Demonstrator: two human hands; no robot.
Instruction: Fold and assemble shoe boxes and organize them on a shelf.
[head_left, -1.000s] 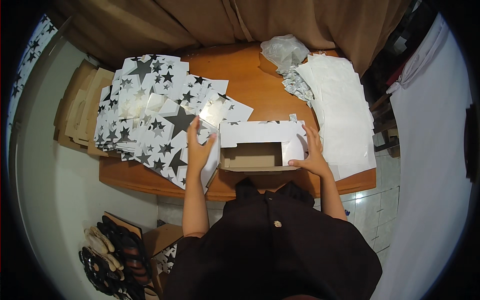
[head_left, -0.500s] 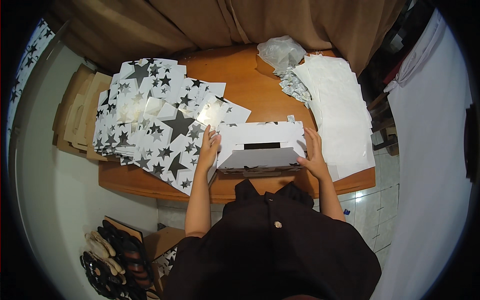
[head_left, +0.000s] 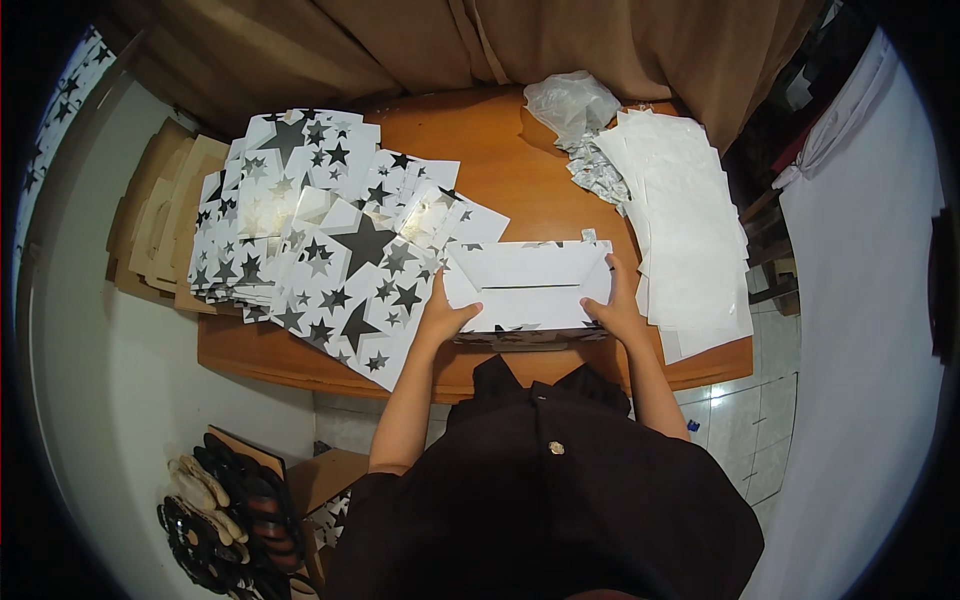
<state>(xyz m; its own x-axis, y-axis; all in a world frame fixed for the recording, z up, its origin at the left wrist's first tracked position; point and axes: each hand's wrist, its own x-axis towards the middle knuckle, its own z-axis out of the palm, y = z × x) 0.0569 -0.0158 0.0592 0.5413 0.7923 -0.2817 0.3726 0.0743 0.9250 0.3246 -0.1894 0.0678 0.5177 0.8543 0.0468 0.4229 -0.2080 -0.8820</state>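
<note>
In front of me, near the table's front edge, stands a white cardboard box (head_left: 530,308) with black stars on its side. Its top flaps lie folded inward, leaving only a thin dark slit across the middle. My left hand (head_left: 443,312) clasps the box's left end, thumb on the top flap and fingers along the outside. At the opposite end my right hand (head_left: 616,308) grips in the same way, its thumb pressing on the flap. A small pale packet (head_left: 589,235) shows at the box's far right edge. The box's inside is hidden.
Star-printed cardboard sheets (head_left: 350,250) are heaped on the wooden table (head_left: 470,125) at left, beside brown cardboard pieces (head_left: 160,220). To the right lie white sheets (head_left: 690,240), small packets (head_left: 597,172) and a clear plastic bag (head_left: 572,105). Footwear (head_left: 240,510) sits low at left.
The near flap has come down flat, and the wide dark opening has narrowed to a slit. My left thumb has moved onto the box's top; both hands now press there.
</note>
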